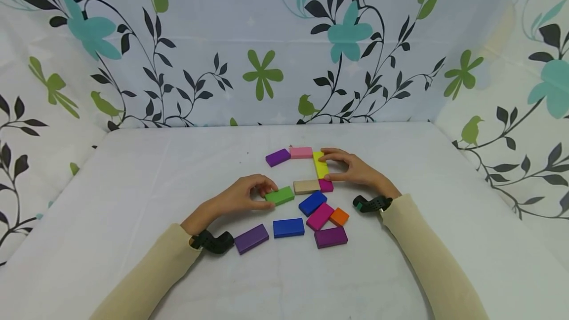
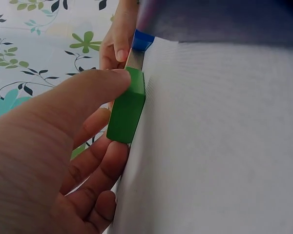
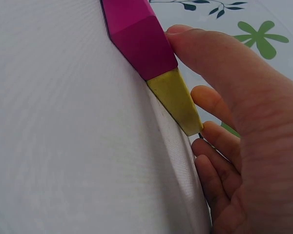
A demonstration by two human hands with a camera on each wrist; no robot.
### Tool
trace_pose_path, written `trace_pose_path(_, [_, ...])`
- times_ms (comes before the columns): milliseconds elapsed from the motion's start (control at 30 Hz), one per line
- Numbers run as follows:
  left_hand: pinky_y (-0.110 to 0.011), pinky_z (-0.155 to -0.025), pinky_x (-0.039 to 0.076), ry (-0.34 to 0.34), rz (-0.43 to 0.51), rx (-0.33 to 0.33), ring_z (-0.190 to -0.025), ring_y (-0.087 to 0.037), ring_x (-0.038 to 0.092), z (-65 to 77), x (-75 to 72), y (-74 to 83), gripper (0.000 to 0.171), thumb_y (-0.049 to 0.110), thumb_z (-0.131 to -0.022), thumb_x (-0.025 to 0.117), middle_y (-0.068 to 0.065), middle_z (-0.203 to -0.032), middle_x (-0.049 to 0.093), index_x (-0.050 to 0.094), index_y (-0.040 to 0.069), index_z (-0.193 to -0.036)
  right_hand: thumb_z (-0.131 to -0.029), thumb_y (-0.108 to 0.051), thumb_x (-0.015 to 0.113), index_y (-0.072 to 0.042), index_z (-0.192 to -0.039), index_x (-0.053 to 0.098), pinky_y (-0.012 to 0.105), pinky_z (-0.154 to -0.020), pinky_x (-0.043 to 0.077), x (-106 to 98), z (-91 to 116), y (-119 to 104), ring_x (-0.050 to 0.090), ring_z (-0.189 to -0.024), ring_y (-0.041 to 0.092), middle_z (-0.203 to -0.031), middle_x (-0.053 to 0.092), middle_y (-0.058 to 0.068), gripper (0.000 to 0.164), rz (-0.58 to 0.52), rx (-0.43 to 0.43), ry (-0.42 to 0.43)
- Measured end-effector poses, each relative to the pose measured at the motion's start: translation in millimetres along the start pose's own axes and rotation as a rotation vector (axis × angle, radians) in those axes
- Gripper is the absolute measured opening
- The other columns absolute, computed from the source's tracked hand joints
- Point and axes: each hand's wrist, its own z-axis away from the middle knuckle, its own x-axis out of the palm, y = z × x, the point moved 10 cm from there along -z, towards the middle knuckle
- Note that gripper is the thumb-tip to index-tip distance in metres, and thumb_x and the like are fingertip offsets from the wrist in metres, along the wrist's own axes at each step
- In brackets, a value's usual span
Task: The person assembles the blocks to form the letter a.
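On the white table, my left hand (image 1: 242, 194) pinches a green block (image 1: 280, 196) between thumb and fingers. In the left wrist view, the thumb lies along the green block's (image 2: 126, 109) upper edge, with fingertips at its far end. My right hand (image 1: 355, 168) holds a yellow block (image 1: 320, 165) lengthwise, fingers at its far end and thumb at its near end. A small magenta block (image 1: 326, 185) sits against the near end of the yellow one, right by the thumb. A beige block (image 1: 306, 187) lies between the green block and the magenta one.
Beyond the hands, a pink block (image 1: 301, 152) and a purple block (image 1: 277, 157) continue the line from the yellow one. Nearer lie blue blocks (image 1: 289, 228), a pink-magenta block (image 1: 320, 217), an orange block (image 1: 339, 217), a dark magenta block (image 1: 331, 237) and a violet block (image 1: 251, 239).
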Motion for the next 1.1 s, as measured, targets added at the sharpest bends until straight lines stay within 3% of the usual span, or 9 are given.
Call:
trace_pose_path(267, [-0.026,-0.078,0.049,0.011,-0.009,0.001,-0.085,-0.018,0.057,-3.3,0.7,-0.3,0.036,0.013,-0.081,0.079,-0.004,-0.092,0.061,0.064,0.003,-0.112,-0.087,-0.01,0.07,0.001,-0.134,0.054,0.062,-0.114,0.015,-2,10,-32,0.018,-0.146,0.038,-0.155,0.03,0.02,0.05,-0.008,0.014,-0.01])
trace_pose_path(900, [-0.025,-0.079,0.049,0.007,-0.028,-0.011,-0.086,-0.016,0.056,-7.3,2.9,-1.3,0.038,0.015,-0.081,0.079,-0.003,-0.093,0.06,0.062,0.004,-0.114,-0.088,-0.011,0.07,0.001,-0.135,0.055,0.062,-0.114,0.015,-4,14,-34,0.017,-0.146,0.037,-0.156,0.03,0.019,0.051,-0.02,0.026,-0.003])
trace_pose_path(1100, [-0.028,-0.083,0.046,-0.027,-0.023,-0.06,-0.09,-0.016,0.055,-1.0,2.7,-5.5,0.041,0.022,-0.084,0.077,-0.002,-0.096,0.059,0.061,0.006,-0.118,-0.088,-0.01,0.07,0.001,-0.134,0.054,0.062,-0.113,0.014,-1,11,-35,0.018,-0.146,0.038,-0.156,0.029,0.019,0.051,-0.031,0.019,-0.012])
